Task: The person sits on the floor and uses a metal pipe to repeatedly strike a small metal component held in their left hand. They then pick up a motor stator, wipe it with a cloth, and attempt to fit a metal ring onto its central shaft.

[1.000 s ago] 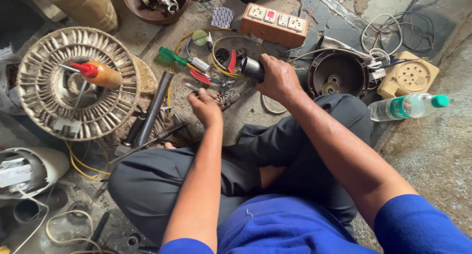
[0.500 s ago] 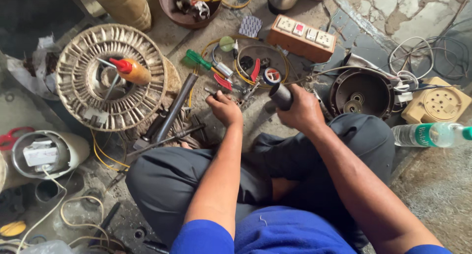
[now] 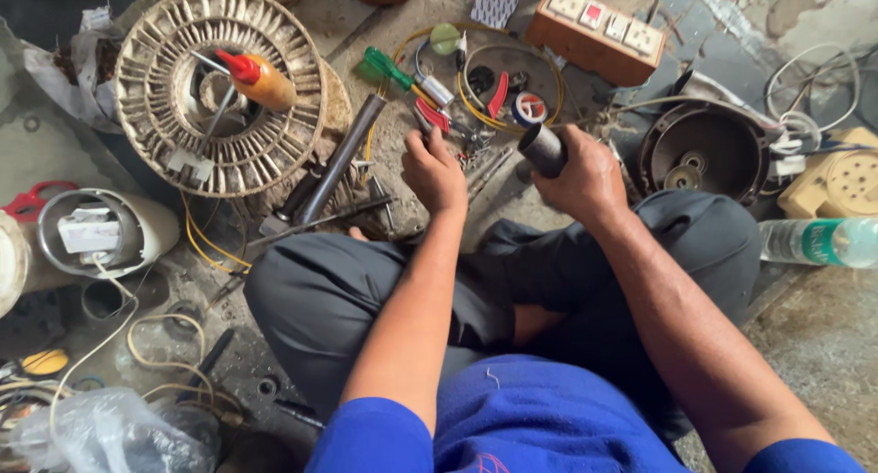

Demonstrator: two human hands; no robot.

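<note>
I sit cross-legged on a gritty floor. My right hand [image 3: 578, 177] is closed around a short dark metal tube [image 3: 541, 148], its open end pointing up and left. My left hand [image 3: 433, 171] reaches down into a pile of small tools, its fingers curled at red-handled pliers [image 3: 433, 116]; whether it grips them is hidden. A green-handled screwdriver [image 3: 389, 69] lies just beyond, beside coils of yellow wire [image 3: 476, 107]. A long grey metal rod [image 3: 340, 160] lies to the left of my left hand.
A round finned motor winding [image 3: 165, 89] with an orange oil bottle [image 3: 261, 80] sits far left. An orange switch box [image 3: 599, 29] is at the top, a dark round motor housing [image 3: 704, 148] and a plastic bottle [image 3: 819, 241] right. Wires and a plastic bag [image 3: 110, 432] lie bottom left.
My right hand brought the metal tube back from the far tools toward my knee. My left hand reached forward into the tool pile. The camera tilted downward.
</note>
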